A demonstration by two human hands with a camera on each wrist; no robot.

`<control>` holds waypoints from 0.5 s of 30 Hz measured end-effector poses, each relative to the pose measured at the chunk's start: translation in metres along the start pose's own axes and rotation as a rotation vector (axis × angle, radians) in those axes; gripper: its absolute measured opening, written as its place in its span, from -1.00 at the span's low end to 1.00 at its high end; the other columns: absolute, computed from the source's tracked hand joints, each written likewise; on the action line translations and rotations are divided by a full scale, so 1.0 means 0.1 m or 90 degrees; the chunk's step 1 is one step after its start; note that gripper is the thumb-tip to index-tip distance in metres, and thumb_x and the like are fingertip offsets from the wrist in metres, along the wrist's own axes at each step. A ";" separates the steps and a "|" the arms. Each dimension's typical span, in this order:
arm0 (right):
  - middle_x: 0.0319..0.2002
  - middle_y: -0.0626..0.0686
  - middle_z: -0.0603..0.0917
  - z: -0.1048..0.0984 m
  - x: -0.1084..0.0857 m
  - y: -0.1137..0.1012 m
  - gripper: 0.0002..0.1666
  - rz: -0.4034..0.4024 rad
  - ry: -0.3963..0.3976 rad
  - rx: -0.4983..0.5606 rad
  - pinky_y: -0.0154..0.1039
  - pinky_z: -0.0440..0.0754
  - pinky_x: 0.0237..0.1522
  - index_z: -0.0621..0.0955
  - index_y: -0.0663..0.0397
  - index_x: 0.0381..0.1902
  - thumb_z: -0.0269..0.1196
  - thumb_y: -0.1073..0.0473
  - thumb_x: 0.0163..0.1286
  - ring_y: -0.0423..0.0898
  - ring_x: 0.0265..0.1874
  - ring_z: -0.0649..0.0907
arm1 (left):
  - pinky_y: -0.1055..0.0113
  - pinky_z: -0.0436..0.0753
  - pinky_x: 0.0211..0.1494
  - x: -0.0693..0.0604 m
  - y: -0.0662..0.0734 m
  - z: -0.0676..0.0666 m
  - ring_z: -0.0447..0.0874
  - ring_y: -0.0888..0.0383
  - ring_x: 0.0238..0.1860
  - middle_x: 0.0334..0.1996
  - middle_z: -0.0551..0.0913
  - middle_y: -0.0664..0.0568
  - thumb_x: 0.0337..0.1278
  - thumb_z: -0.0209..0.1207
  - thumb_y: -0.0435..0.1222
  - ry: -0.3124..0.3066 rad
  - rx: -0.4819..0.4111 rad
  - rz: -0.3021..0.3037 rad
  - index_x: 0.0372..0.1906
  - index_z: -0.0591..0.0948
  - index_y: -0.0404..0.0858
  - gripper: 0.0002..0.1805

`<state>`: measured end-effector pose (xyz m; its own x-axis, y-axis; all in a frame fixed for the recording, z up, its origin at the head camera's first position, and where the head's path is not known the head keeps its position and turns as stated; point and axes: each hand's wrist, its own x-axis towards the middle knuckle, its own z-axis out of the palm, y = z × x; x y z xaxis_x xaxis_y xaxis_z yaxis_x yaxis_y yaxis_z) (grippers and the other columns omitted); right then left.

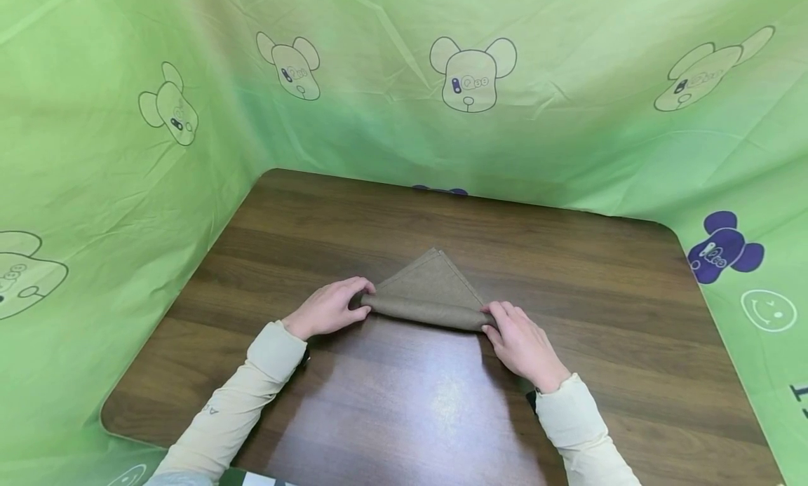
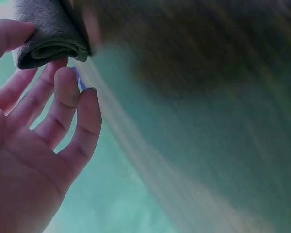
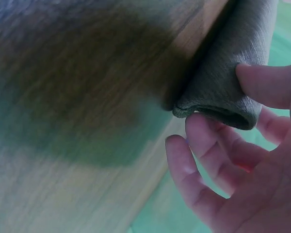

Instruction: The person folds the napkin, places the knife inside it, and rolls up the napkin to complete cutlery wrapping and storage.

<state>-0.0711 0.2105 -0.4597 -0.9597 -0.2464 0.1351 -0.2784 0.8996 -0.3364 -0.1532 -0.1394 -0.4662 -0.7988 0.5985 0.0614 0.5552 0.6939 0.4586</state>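
Observation:
A brown-grey cloth napkin lies on the wooden table, its near side rolled into a tube and its far side a flat triangle pointing away. My left hand holds the roll's left end between thumb and fingers. At the right end, my right hand grips the roll the same way. The left wrist view shows the spiralled end of the cloth between thumb and fingertips. In the right wrist view the thumb presses the top of the rolled cloth, with fingers at its open end.
The brown wooden table has rounded corners and a glossy reflection near its front. Green fabric printed with bear faces hangs behind and on both sides. A small white item shows below the table's front edge.

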 end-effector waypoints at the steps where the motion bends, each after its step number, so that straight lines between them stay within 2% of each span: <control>1: -0.13 0.09 0.64 0.00 0.00 0.00 -0.71 0.005 -0.002 0.004 0.08 0.59 -0.22 0.54 0.07 -0.01 0.25 0.22 0.31 0.12 -0.12 0.63 | 0.18 0.58 0.03 0.00 0.00 0.00 0.63 0.15 -0.06 -0.03 0.65 0.11 0.16 0.22 -0.18 -0.002 -0.004 -0.004 0.01 0.55 -0.10 -0.69; 8: -0.16 0.14 0.66 0.00 0.02 0.00 -0.71 0.037 -0.021 0.023 0.11 0.58 -0.28 0.51 0.06 0.05 0.17 0.17 0.40 0.16 -0.14 0.65 | 0.18 0.56 0.03 0.03 -0.01 0.00 0.62 0.15 -0.05 0.02 0.65 0.08 0.25 0.11 -0.12 -0.021 -0.034 -0.057 0.06 0.52 -0.05 -0.69; 15: -0.19 0.14 0.67 0.01 0.03 0.02 -0.70 0.047 -0.026 0.029 0.11 0.57 -0.33 0.49 0.06 0.07 0.13 0.12 0.43 0.18 -0.18 0.66 | 0.15 0.56 0.03 0.04 0.00 -0.01 0.62 0.10 -0.06 -0.02 0.66 0.00 0.25 0.10 -0.13 -0.023 -0.058 -0.078 0.09 0.49 -0.11 -0.65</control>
<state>-0.0749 0.2112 -0.4603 -0.9782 -0.1952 0.0706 -0.2072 0.8986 -0.3867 -0.1564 -0.1372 -0.4649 -0.8492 0.5272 -0.0308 0.4297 0.7238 0.5399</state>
